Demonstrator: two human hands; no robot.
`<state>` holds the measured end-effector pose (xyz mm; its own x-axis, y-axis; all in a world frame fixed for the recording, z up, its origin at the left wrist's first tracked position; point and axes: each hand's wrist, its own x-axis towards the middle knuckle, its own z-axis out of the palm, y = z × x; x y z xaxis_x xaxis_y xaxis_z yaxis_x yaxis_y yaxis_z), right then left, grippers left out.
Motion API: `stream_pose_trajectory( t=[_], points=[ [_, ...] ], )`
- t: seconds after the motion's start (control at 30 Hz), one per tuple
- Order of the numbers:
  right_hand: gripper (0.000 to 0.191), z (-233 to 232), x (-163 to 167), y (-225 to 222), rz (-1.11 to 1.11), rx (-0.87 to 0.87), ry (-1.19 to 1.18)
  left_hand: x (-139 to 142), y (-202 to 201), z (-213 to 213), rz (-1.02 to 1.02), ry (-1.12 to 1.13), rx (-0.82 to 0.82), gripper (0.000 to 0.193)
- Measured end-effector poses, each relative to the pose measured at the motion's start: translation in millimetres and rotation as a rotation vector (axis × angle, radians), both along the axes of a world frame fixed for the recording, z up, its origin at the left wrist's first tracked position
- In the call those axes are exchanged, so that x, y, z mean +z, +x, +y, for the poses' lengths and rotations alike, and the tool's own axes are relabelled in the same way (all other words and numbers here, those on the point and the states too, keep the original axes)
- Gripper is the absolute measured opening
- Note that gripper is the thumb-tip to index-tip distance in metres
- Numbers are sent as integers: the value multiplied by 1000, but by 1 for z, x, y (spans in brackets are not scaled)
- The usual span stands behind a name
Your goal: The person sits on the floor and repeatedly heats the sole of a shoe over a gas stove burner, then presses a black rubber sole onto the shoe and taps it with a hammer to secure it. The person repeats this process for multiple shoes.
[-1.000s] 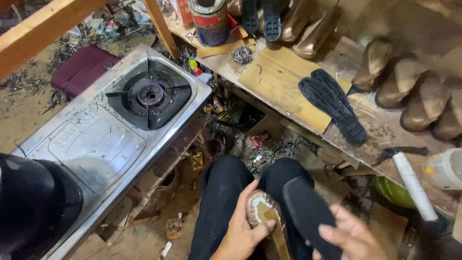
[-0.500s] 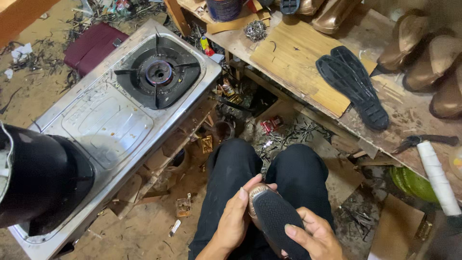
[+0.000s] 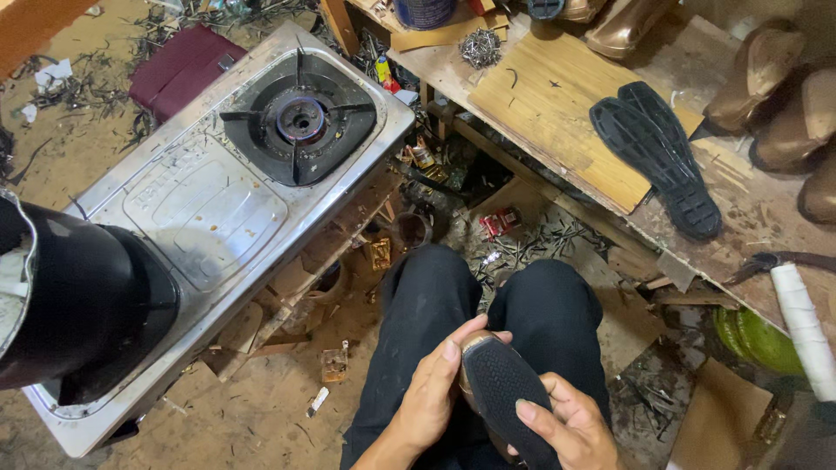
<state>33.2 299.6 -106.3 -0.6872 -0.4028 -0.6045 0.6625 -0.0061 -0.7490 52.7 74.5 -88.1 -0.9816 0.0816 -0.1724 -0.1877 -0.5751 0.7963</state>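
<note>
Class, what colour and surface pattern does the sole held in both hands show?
Black rubber sole with a fine dotted tread pattern, seen best in the head view.

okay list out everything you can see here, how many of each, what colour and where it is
gas stove: one, steel, left on the floor
burner: one, black, on the stove's far end
pot: one, black, on the stove's near end
pouch: one, maroon, floor beyond the stove
workbench: one, wooden, upper right
loose soles: two, black, side by side on the workbench
shoe lasts: several, brown, far right edge
cord spool: one, white, right edge
shoe with sole: one, black sole, on the lap
left hand: grips the shoe's left side
right hand: holds the shoe's right side
</note>
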Motion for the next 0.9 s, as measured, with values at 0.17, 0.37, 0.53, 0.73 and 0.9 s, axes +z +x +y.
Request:
stream_pose_trajectory(
  t=[0.17, 0.37, 0.53, 0.73, 0.9],
  points=[
    [20, 0, 0, 2, -10, 2, 4, 14, 1, -5, 36, -270, -15, 55],
    [19, 3, 2, 4, 41, 73, 48, 33, 4, -13, 196, -716, 56, 49],
    [19, 4, -4, 11, -10, 108, 213, 37, 10, -15, 89, -758, 37, 49],
    [18, -4, -17, 26, 268, 233, 203, 25, 28, -13, 4, -619, 165, 43],
    [19, -11, -5, 27, 354, 334, 301, 14, 37, -20, -56, -552, 153, 43]
  ],
)
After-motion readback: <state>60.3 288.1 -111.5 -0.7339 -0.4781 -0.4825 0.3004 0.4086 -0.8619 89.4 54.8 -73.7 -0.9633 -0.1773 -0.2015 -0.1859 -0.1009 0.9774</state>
